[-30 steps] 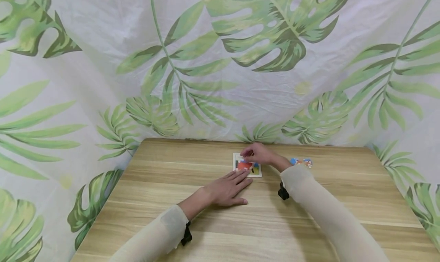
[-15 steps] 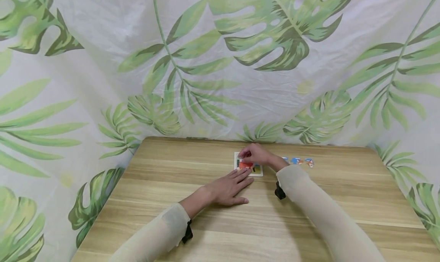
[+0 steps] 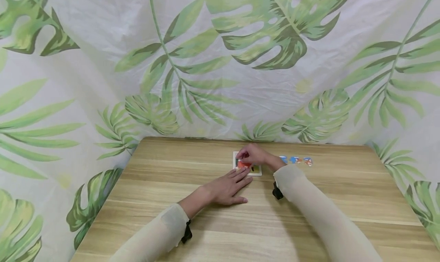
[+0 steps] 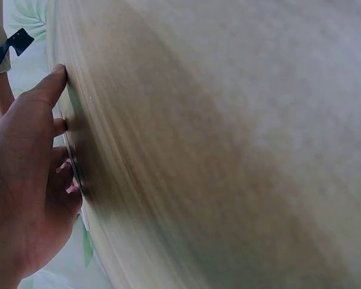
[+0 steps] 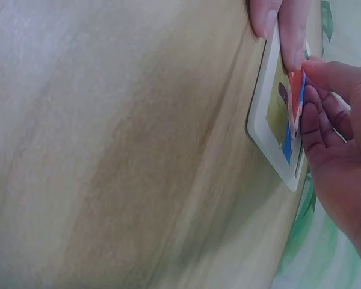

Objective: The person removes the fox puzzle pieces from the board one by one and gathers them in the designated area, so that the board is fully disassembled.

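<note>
A small puzzle board (image 3: 259, 174) with a white frame lies toward the table's far edge. My left hand (image 3: 227, 188) rests palm down, fingers straight, with its fingertips on the near side of the board. Over the board's far part, my right hand (image 3: 253, 154) pinches a red puzzle piece (image 5: 296, 95) between thumb and fingers. That piece stands tilted up from the board in the right wrist view, close to the left fingertips (image 5: 293, 45). Part of the board is hidden beneath both hands. The left wrist view shows the left hand (image 4: 24, 162) side-on against the tabletop.
Loose blue and orange puzzle pieces lie in a row right of the board: one blue piece (image 3: 283, 159) by the right wrist, a middle piece (image 3: 295, 160) and an outer fox-faced piece (image 3: 308, 162). A leaf-print cloth (image 3: 206, 101) hangs behind the wooden table (image 3: 172, 159).
My right hand has shifted slightly left over the board, and its fingers have come onto the red piece. More of the loose pieces shows beside its wrist. The left hand has stayed in place.
</note>
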`<action>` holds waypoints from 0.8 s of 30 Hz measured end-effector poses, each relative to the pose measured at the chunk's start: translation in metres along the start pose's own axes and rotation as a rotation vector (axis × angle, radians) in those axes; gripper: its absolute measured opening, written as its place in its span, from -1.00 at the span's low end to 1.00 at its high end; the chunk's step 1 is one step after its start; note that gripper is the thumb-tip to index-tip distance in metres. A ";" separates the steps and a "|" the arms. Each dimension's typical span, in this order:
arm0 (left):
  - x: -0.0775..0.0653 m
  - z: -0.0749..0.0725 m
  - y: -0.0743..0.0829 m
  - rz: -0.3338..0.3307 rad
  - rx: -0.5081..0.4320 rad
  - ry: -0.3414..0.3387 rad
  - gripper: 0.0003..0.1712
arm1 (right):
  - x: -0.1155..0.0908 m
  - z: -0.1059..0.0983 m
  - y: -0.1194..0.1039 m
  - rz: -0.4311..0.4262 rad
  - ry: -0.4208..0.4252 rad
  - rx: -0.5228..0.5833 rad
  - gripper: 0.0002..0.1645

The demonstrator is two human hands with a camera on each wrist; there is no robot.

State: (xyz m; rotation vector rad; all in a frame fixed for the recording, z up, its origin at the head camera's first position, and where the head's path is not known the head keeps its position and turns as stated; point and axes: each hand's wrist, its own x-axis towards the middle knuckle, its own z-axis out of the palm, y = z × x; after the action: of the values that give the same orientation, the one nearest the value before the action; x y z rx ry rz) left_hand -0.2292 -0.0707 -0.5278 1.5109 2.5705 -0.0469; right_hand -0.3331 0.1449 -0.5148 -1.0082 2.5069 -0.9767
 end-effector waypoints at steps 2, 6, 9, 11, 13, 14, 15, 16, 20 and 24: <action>0.000 0.000 0.000 0.000 0.001 -0.001 -0.06 | 0.000 0.001 0.000 -0.007 -0.001 -0.005 -0.80; -0.001 -0.001 0.000 0.003 -0.002 -0.002 -0.06 | 0.001 0.002 0.000 -0.012 -0.009 -0.001 -0.79; -0.001 -0.003 0.000 0.001 -0.019 -0.010 -0.06 | 0.000 0.002 -0.001 0.001 -0.017 0.029 -0.79; -0.002 -0.004 0.000 -0.002 -0.033 -0.015 -0.06 | 0.000 0.002 -0.002 0.022 -0.021 0.060 -0.79; -0.002 -0.005 0.000 -0.005 -0.041 -0.016 -0.06 | 0.000 0.002 -0.003 0.040 -0.022 0.078 -0.79; -0.002 -0.005 0.000 -0.004 -0.041 -0.015 -0.06 | 0.000 0.002 -0.003 0.049 -0.023 0.087 -0.80; -0.002 -0.004 0.000 -0.004 -0.040 -0.015 -0.06 | 0.000 0.002 -0.003 0.057 -0.024 0.093 -0.80; -0.002 -0.004 0.000 -0.005 -0.038 -0.014 -0.06 | -0.001 0.002 -0.003 0.063 -0.024 0.099 -0.80; -0.001 -0.004 0.000 -0.010 -0.020 -0.016 -0.06 | -0.002 0.002 -0.004 0.072 -0.022 0.114 -0.77; -0.002 -0.004 0.001 -0.011 -0.008 -0.017 -0.06 | -0.003 0.003 -0.004 0.074 -0.014 0.119 -0.76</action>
State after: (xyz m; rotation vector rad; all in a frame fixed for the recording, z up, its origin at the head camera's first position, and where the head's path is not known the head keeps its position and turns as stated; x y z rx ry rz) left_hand -0.2279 -0.0718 -0.5236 1.4878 2.5623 -0.0512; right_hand -0.3276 0.1433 -0.5138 -0.8779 2.4238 -1.0789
